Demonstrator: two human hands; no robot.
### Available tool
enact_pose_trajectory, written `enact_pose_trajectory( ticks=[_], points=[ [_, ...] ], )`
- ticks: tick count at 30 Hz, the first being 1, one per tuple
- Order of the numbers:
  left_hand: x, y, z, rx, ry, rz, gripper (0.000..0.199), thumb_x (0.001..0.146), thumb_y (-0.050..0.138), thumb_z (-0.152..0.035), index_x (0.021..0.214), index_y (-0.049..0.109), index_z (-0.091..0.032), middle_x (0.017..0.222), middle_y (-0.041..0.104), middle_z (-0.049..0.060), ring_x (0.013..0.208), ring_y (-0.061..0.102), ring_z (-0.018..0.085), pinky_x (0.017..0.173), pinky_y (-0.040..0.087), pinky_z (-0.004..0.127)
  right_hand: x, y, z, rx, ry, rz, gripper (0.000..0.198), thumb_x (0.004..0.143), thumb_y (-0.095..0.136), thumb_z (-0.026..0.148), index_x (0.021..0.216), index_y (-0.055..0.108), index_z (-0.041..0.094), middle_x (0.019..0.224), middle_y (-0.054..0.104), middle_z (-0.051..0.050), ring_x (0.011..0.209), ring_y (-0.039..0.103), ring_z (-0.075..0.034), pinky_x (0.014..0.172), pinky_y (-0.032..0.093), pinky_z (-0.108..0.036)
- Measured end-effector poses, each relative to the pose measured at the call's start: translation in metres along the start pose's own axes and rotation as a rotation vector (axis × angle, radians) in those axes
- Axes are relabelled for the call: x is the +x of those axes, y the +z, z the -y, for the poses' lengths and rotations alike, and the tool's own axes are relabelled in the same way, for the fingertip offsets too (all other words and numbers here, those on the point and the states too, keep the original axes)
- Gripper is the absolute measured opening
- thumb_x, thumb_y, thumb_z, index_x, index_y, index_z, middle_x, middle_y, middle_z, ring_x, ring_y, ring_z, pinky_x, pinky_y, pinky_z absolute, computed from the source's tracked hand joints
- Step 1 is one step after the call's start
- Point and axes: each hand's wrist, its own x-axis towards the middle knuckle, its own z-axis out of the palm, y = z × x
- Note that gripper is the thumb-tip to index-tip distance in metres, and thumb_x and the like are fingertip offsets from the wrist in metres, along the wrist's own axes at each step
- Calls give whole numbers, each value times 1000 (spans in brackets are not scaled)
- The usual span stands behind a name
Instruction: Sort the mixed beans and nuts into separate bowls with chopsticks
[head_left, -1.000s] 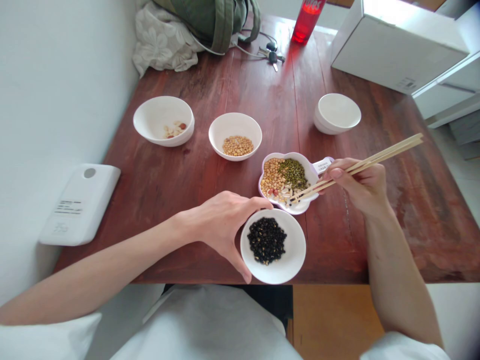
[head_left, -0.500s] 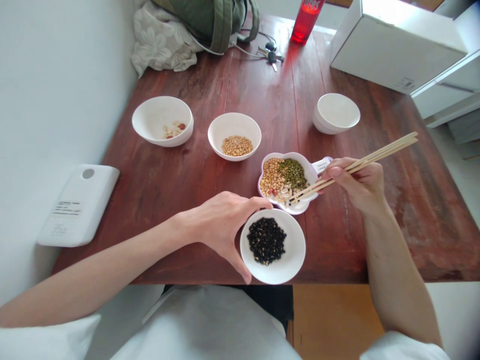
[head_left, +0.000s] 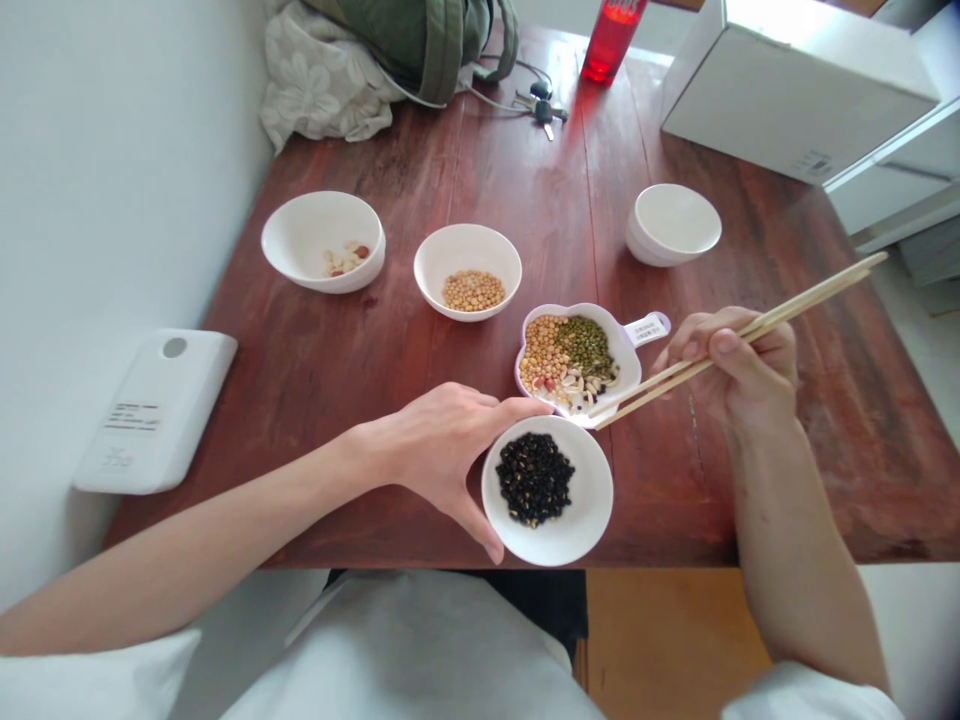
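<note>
My left hand (head_left: 450,450) grips the left side of a white bowl (head_left: 592,500) at the table's front edge, thumb and fingers curved around its rim. Black beans (head_left: 534,478) lie inside it. My right hand (head_left: 739,365) holds a pair of wooden chopsticks (head_left: 814,293). Their tips are slightly apart over the near rim of a flower-shaped dish (head_left: 624,358) with a lilac edge and a labelled handle. I cannot tell whether anything is between the tips. Yellow soybeans (head_left: 543,350), green mung beans (head_left: 586,345), pale peanuts (head_left: 576,384) and a few black beans share this dish.
Farther back stand a bowl (head_left: 289,240) with a few peanuts, a bowl (head_left: 431,272) of soybeans and another white bowl (head_left: 675,225). A white device (head_left: 157,410) lies by the left wall. A bag (head_left: 397,35), keys (head_left: 541,105), red bottle (head_left: 611,45) and white box (head_left: 772,95) are behind.
My right hand has drawn back to the right, uncovering the dish's handle. The chopstick tips have shifted from inside the dish to its near rim and spread apart. My left hand stays on the bowl.
</note>
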Motion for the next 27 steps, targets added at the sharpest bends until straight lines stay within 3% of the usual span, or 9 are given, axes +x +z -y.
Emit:
enact_pose_trajectory(
  ticks=[5,17,27],
  points=[
    [-1,1,1,9,21,-12,139,55,86,-97,163,41,-23,144,78,15,116,82,39,103,57,41,1,-12,-6,-167,73,-21,15,98,83,30,88,87,19,79,82,-7,60,79,-22,53,69,-32],
    [0,1,1,13,21,-19,138,55,86,-97,162,42,-24,144,78,14,117,82,38,103,57,42,0,-11,-12,-246,170,41,16,98,84,39,88,87,26,80,85,-6,59,80,-23,52,70,-35],
    [0,0,-1,101,-24,-4,142,50,81,-103,161,44,-23,121,86,11,84,83,35,85,58,41,2,-8,-12,-240,162,47,18,98,84,40,86,88,27,76,82,-5,58,79,-22,53,71,-33]
  ],
)
